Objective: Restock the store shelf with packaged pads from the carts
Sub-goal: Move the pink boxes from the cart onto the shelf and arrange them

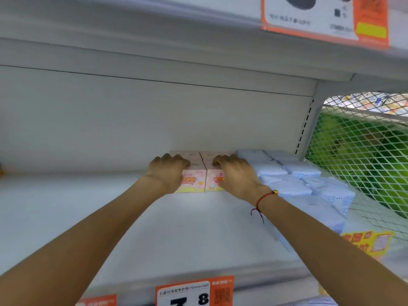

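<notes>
Here, at the back edge of the white shelf [154, 228], two pink packs [206, 173] stand side by side touching, just beside rows of pale blue packs [291, 175] that run toward the shelf's right end. The left hand [170, 173] lies curled over the left pack and the right hand [234, 175] over the right one, each holding its pack from above. They look light and slightly soft, so a grip across top and sides should do.
</notes>
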Demonstrator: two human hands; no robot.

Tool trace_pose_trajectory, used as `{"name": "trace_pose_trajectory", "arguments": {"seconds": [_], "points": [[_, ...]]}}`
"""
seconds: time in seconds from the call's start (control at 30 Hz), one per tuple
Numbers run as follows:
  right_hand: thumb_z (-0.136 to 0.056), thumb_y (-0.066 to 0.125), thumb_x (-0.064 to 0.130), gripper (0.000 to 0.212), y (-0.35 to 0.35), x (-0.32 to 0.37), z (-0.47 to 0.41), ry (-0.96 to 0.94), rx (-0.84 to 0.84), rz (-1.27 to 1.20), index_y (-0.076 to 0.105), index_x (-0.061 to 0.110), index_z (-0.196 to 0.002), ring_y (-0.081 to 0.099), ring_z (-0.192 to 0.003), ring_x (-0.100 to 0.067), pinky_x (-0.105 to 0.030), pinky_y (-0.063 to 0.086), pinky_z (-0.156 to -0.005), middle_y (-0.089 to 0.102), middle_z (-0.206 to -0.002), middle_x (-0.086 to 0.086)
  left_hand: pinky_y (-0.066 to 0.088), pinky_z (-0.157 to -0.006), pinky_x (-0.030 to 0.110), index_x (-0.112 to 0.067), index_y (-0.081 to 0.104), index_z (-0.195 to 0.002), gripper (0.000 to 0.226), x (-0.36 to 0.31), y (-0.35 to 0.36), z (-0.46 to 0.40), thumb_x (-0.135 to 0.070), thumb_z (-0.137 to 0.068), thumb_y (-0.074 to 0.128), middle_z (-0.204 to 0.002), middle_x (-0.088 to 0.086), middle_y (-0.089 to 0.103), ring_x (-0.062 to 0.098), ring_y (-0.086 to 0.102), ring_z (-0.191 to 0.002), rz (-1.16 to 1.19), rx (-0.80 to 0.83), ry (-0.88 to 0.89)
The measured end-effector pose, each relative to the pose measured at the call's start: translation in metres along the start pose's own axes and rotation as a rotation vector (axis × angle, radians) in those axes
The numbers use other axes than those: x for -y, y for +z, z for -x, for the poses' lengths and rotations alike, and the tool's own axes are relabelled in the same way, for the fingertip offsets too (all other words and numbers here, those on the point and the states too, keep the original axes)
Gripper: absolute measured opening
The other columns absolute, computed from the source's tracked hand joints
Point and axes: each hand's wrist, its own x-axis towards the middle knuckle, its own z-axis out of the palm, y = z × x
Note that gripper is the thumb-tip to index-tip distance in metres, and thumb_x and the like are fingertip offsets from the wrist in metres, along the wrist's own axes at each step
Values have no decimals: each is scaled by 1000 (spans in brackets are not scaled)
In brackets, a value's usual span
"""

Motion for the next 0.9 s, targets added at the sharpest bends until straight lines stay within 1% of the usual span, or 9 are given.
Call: {"name": "trace_pose_trajectory", "arguments": {"seconds": [0.1, 0.2, 0.3, 0.43, 0.5, 0.6, 0.7, 0.8, 0.9], "points": [[-80, 66, 20, 59, -7, 3, 1, -15, 82, 6, 41, 17, -134, 33, -132, -24, -35, 34, -99, 38, -143, -3, 34, -100, 32, -28, 36, -141, 55, -4, -12, -4, -23, -90, 54, -144, -3, 40, 22, 39, -129, 72, 92, -47], [-79, 69, 26, 76, -32, 7, 13, 24, 95, -70, 30, 18, -144, 15, -142, -26, -40, 29, -109, 15, -155, -5, 34, -102, 33, -26, 31, -144, 68, -12, -27, 6, -28, -84, 63, -146, -1, 36, 22, 36, -132, 147, 52, -89], [-80, 69, 30, 60, -72, 4, 45, 8, 32, -202, 46, 16, -134, 26, -138, -26, -40, 35, -107, 29, -149, -7, 38, -97, 33, -26, 42, -139, 57, -28, -51, 31, -30, -85, 61, -139, 0, 46, 24, 44, -125, 265, -50, -98], [-83, 67, 25, 25, -126, -12, 131, -12, -1, -374, 65, 24, -108, 55, -106, -18, -35, 45, -89, 56, -115, 0, 46, -92, 32, -30, 57, -123, 37, -64, -83, 80, -33, -86, 60, -123, -8, 62, 21, 57, -113, 492, -82, -38], [-84, 68, 22, 18, -147, -23, 181, 48, 23, -416, 67, 26, -102, 59, -93, -15, -32, 47, -81, 59, -107, 2, 47, -91, 32, -33, 60, -116, 30, -92, -95, 108, -36, -86, 59, -115, -16, 64, 14, 61, -105, 595, -45, 20], [-82, 70, 12, 16, -166, -39, 247, 121, 39, -445, 71, 16, -97, 62, -79, -11, -21, 47, -73, 63, -97, -3, 48, -90, 33, -38, 59, -112, 27, -135, -104, 149, -40, -85, 59, -108, -23, 63, 11, 62, -100, 675, -18, 96], [-82, 69, 6, 13, -176, -56, 310, 212, 160, -438, 72, 13, -93, 57, -65, 2, -6, 41, -62, 67, -89, -4, 49, -89, 34, -37, 59, -112, 27, -180, -107, 187, -38, -85, 60, -108, -22, 64, 13, 63, -100, 704, 11, 187], [-83, 63, 3, 18, -180, -72, 362, 297, 354, -324, 72, 7, -98, 58, -74, -9, -18, 45, -69, 72, -94, -12, 49, -87, 32, -35, 61, -113, 29, -229, -104, 219, -34, -85, 61, -108, -13, 67, 18, 63, -104, 679, 77, 302], [-86, 62, 8, 19, -179, -83, 390, 479, 500, -270, 71, 8, -102, 55, -63, -9, -19, 44, -65, 71, -88, -12, 48, -85, 28, -30, 66, -109, 25, -275, -91, 230, -26, -85, 60, -108, -7, 69, 18, 63, -105, 658, 163, 434]]}}
